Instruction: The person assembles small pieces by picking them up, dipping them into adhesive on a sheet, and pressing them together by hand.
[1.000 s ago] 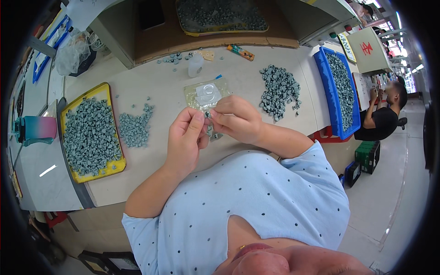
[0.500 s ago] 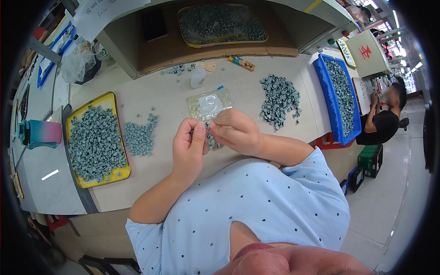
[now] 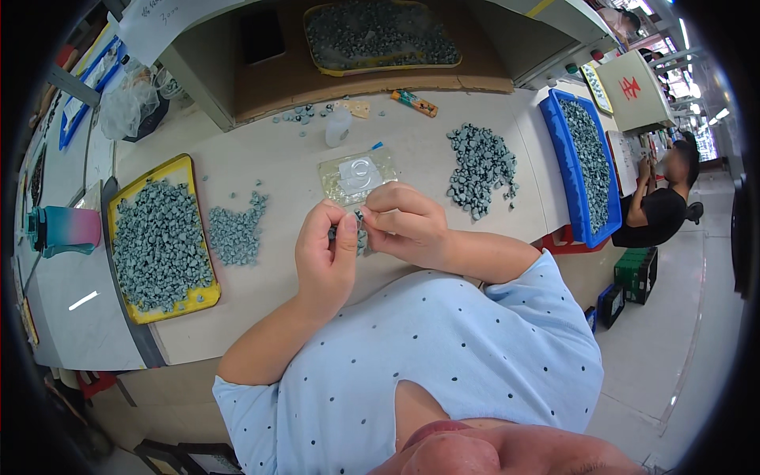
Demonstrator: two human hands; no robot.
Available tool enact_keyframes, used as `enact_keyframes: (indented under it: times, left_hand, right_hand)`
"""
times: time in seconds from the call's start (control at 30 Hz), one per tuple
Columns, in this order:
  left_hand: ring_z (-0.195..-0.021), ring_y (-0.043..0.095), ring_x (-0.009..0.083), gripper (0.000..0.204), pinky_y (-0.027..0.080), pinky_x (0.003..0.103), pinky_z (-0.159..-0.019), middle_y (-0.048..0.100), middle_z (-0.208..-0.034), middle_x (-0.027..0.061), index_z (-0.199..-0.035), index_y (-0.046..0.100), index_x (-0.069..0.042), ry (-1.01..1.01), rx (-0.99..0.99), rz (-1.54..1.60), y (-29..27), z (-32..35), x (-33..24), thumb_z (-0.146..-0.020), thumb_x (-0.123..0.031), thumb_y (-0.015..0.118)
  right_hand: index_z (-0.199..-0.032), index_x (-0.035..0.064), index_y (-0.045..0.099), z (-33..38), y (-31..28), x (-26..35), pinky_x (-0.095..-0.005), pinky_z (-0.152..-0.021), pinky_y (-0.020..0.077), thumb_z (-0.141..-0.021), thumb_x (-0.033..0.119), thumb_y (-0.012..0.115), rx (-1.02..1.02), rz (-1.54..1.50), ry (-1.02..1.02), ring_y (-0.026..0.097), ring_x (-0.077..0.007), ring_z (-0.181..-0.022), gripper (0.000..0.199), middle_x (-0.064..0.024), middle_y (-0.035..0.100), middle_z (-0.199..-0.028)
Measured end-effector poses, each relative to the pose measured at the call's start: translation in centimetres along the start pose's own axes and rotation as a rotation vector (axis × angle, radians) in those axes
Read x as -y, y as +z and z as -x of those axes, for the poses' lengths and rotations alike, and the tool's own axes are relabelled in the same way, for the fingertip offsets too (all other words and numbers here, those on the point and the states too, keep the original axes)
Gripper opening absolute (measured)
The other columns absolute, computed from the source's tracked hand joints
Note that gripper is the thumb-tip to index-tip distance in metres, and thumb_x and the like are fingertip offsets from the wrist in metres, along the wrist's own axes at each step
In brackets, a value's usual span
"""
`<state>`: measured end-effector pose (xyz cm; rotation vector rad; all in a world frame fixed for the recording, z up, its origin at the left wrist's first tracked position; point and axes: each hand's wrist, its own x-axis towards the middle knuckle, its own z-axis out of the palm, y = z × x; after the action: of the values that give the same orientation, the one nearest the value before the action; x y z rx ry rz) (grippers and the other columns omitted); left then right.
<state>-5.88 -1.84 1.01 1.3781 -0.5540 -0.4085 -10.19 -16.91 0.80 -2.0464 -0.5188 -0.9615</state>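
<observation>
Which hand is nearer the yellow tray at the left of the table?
Left. The left hand is right of the yellow tray, a loose pile between them; the right hand is farther right, beyond the left.

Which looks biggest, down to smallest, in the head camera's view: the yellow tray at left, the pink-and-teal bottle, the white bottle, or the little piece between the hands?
1. Yellow tray
2. Pink-and-teal bottle
3. White bottle
4. Little piece, partly hidden but clearly smallest
</observation>
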Motion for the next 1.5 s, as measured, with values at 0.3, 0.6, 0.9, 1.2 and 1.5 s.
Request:
enact_keyframes:
  times: [0.3, 0.6, 0.9, 1.2, 1.5]
  left_hand:
    - [-0.059, 0.034, 0.0054, 0.015, 0.030, 0.020, -0.049, 0.040, -0.071, -0.0005, -0.080, 0.045, -0.003, 0.066, 0.022, -0.105, -2.3, -2.4, -0.9, -0.092, -0.010, 0.049]
    - [-0.058, 0.046, 0.0086, 0.021, 0.040, 0.025, -0.053, 0.056, -0.064, 0.0040, -0.078, 0.054, 0.001, -0.347, 0.119, -0.213, 1.2, -3.4, -2.7, -0.088, -0.017, 0.058]
    - [-0.055, 0.043, 0.0079, 0.018, 0.034, 0.025, -0.047, 0.052, -0.061, 0.0026, -0.079, 0.057, 0.000, -0.286, 0.215, -0.535, 9.0, -2.7, -4.6, -0.086, -0.016, 0.057]
    - [-0.049, 0.031, 0.0019, 0.013, 0.024, 0.016, -0.040, 0.052, -0.079, 0.0015, -0.101, 0.054, -0.001, -0.680, 0.143, 0.413, 9.8, -1.1, -7.8, -0.091, -0.008, 0.050]
    - [-0.048, 0.031, 0.0011, 0.014, 0.024, 0.015, -0.039, 0.057, -0.080, 0.0042, -0.101, 0.054, 0.000, -0.655, 0.066, 0.422, 10.1, -0.6, -8.2, -0.091, -0.009, 0.053]
  right_hand:
    - [-0.075, -0.0034, 0.058, -2.1, 1.4, -1.2, -0.0313, -0.058, 0.0483, -0.065, -0.011, 0.068, -0.022, 0.021, -0.027, 0.058, -0.0228, -0.067, 0.016, -0.0109, 0.057, -0.079]
    - [-0.098, 0.0008, 0.064, -5.0, -10.8, -2.7, -0.0317, -0.068, 0.0512, -0.077, 0.000, 0.061, 0.393, 0.256, 0.657, 0.061, -0.0280, -0.079, 0.022, -0.0122, 0.063, -0.091]
    - [-0.087, 0.0003, 0.062, -1.6, -22.3, -6.3, -0.0347, -0.079, 0.0482, -0.071, 0.001, 0.055, 0.504, 0.990, 0.751, 0.058, -0.0317, -0.087, 0.018, -0.0162, 0.059, -0.090]
    - [-0.085, -0.0001, 0.060, -1.1, -22.5, -2.8, -0.0362, -0.075, 0.0490, -0.071, 0.002, 0.057, 0.545, 0.833, 0.957, 0.059, -0.0321, -0.086, 0.014, -0.0161, 0.060, -0.088]
    - [-0.083, 0.0017, 0.058, -2.8, -18.6, 2.4, -0.0361, -0.064, 0.0489, -0.073, 0.004, 0.061, 0.253, 0.090, 0.706, 0.060, -0.0304, -0.072, 0.011, -0.0135, 0.059, -0.082]
